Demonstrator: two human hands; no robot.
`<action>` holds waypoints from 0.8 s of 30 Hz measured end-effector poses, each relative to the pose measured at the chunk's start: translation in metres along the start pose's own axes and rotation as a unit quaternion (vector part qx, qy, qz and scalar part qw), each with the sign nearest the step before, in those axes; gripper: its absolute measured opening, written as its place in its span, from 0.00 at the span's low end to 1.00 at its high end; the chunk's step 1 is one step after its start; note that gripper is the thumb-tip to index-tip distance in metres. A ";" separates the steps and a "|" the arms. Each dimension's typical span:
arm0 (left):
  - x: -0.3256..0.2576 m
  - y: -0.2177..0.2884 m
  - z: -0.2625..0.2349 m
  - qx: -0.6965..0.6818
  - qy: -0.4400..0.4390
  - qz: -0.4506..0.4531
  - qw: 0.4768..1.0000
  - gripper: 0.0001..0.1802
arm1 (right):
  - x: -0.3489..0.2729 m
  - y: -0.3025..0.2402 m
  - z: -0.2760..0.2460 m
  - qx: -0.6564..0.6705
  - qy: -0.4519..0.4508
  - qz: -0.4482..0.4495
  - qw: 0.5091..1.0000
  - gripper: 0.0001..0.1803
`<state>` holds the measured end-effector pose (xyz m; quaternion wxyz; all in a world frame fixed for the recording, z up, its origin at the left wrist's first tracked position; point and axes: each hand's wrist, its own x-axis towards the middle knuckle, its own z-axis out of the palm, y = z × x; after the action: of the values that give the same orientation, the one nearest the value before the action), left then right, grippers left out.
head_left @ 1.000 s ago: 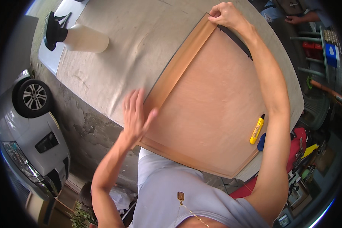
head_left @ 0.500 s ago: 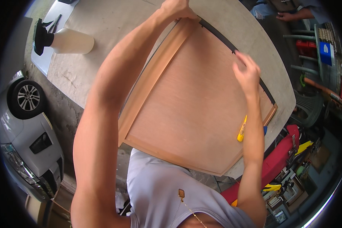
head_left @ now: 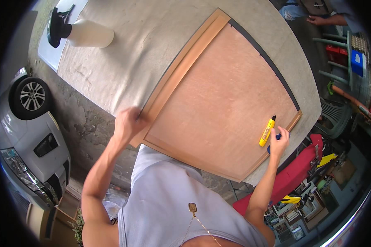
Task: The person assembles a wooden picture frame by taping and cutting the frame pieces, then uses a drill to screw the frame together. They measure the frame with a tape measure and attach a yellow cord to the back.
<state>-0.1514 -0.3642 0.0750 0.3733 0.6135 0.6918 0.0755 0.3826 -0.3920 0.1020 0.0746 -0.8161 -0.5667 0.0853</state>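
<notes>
A large wooden frame [head_left: 158, 101] with a pinkish-brown backing panel [head_left: 214, 103] lies face down on the table. Black tape [head_left: 272, 68] runs along its far right side. My left hand [head_left: 128, 123] is at the frame's near left corner, its fingers curled and smeared by motion. At the right side of the panel, my right hand [head_left: 279, 144] has its fingers bent around a small dark blue tool [head_left: 278, 136], mostly hidden by the hand. Just left of it, a slim yellow tool with a black tip [head_left: 267, 132] rests on the panel.
A white spray bottle with a black head [head_left: 90, 33] lies on the cloth-covered table [head_left: 123, 53] at the far left. A silver car [head_left: 37, 144] stands left. To the right are a red padded seat [head_left: 292, 168], a green chair [head_left: 334, 115] and another person's hand [head_left: 317, 20].
My left hand has come from the frame's far corner to its near left corner. My right hand has dropped from the black tape to the blue tool.
</notes>
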 end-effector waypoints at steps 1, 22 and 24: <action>-0.018 -0.011 0.005 -0.021 0.022 -0.011 0.999 0.08 | 0.000 -0.010 0.004 -0.021 -0.029 -0.040 0.999 0.18; -0.089 -0.028 0.099 -0.406 0.395 -0.202 0.798 0.19 | 0.305 -0.352 0.105 0.033 -0.240 -0.489 0.838 0.11; -0.090 -0.026 0.097 -0.422 0.398 -0.203 0.789 0.18 | 0.305 -0.358 0.105 0.019 -0.268 -0.489 0.830 0.10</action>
<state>-0.1155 -0.4859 0.0298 0.2927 0.1556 0.7874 0.5197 0.1367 0.0203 0.0611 -0.0323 -0.3756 -0.8880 0.2635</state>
